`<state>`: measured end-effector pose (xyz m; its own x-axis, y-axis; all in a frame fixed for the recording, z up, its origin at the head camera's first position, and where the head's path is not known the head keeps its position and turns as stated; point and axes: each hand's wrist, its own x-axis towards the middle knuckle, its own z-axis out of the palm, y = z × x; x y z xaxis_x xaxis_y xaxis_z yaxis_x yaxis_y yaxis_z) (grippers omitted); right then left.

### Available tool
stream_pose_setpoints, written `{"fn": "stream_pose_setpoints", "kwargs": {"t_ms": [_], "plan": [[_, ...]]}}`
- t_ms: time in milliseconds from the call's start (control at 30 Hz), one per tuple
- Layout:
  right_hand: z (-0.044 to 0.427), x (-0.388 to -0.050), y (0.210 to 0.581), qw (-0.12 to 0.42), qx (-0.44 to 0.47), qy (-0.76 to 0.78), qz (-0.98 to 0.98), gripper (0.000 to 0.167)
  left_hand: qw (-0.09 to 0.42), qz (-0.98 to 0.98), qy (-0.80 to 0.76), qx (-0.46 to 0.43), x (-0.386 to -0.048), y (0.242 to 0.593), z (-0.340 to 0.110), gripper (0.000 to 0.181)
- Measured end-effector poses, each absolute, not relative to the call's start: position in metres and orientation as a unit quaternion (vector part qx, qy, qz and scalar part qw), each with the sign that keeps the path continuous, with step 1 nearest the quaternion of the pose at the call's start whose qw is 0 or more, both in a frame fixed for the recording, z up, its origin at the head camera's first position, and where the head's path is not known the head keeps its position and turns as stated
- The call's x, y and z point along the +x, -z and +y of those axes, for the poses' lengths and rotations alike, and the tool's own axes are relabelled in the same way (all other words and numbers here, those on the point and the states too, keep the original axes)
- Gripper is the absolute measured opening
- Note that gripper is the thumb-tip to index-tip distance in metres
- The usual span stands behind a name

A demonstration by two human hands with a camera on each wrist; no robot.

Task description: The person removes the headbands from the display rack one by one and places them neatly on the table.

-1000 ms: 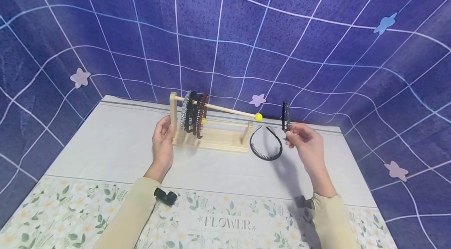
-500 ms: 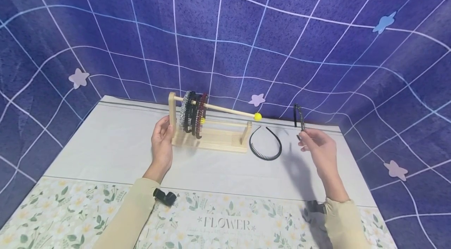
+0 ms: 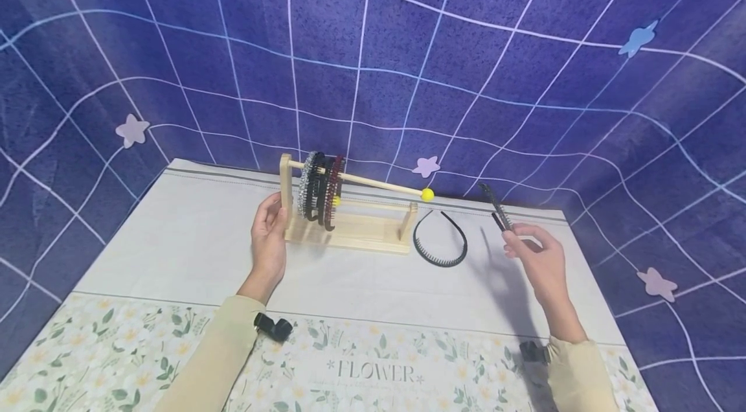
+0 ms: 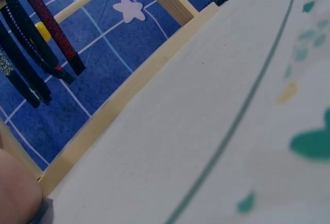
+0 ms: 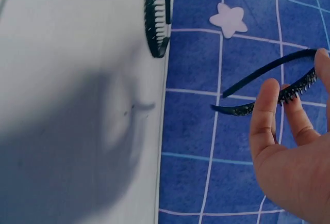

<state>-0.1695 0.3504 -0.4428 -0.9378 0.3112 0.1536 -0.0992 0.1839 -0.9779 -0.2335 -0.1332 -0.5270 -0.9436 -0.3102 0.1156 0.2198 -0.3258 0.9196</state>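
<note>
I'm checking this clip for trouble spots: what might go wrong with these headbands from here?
The right hand pinches its headband in the fingers above the table, so it might slip and drop. The loose headband lies near that hand and might get knocked. If the left hand, gripping the wooden stand, tilts it, the hanging headbands could slide along the rod.

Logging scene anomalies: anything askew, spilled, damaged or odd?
Mildly odd: one black toothed headband lies loose beside the wooden stand, apart from the hanging headbands. In the head view, the stand's upper rod slants down toward its yellow knob, perhaps just perspective. No spill or damage shows.
</note>
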Motion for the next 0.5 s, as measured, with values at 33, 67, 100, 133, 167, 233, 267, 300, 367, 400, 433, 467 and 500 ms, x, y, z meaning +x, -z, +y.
{"fn": "stream_pose_setpoints", "kwargs": {"t_ms": [33,67,100,133,167,233,267,300,367,400,433,467,500], "plan": [[0.353,-0.169,0.444,0.161,-0.070,-0.634,-0.753,0.013,0.161,-0.560,0.811,0.039,-0.234,0.527,-0.133,0.035],[0.355,-0.168,0.446,0.161,-0.069,-0.633,-0.754,0.013,0.160,-0.562,0.810,0.038,-0.234,0.527,-0.133,0.034],[0.358,-0.168,0.447,0.160,-0.068,-0.634,-0.754,0.013,0.161,-0.561,0.811,0.038,-0.234,0.527,-0.133,0.034],[0.361,-0.168,0.448,0.160,-0.066,-0.628,-0.759,0.013,0.161,-0.561,0.811,0.037,-0.234,0.527,-0.133,0.034],[0.363,-0.167,0.449,0.160,-0.064,-0.622,-0.763,0.014,0.163,-0.561,0.811,0.036,-0.234,0.527,-0.133,0.034],[0.368,-0.167,0.451,0.158,-0.060,-0.607,-0.777,0.017,0.166,-0.559,0.812,0.035,-0.234,0.527,-0.133,0.034],[0.370,-0.167,0.451,0.157,-0.057,-0.595,-0.786,0.019,0.167,-0.559,0.812,0.034,-0.233,0.527,-0.133,0.035],[0.372,-0.166,0.452,0.154,-0.054,-0.583,-0.796,0.022,0.168,-0.558,0.812,0.035,-0.233,0.527,-0.133,0.035],[0.375,-0.165,0.453,0.144,-0.050,-0.564,-0.811,0.026,0.171,-0.554,0.814,0.036,-0.233,0.527,-0.133,0.035],[0.377,-0.164,0.453,0.138,-0.046,-0.552,-0.821,0.028,0.172,-0.553,0.814,0.036,-0.233,0.528,-0.133,0.035],[0.378,-0.164,0.454,0.133,-0.043,-0.538,-0.831,0.030,0.171,-0.553,0.815,0.037,-0.233,0.528,-0.133,0.035],[0.380,-0.164,0.455,0.127,-0.041,-0.528,-0.839,0.031,0.170,-0.553,0.815,0.038,-0.233,0.528,-0.133,0.035],[0.382,-0.163,0.457,0.120,-0.037,-0.522,-0.843,0.032,0.170,-0.552,0.815,0.039,-0.233,0.527,-0.132,0.034]]}}
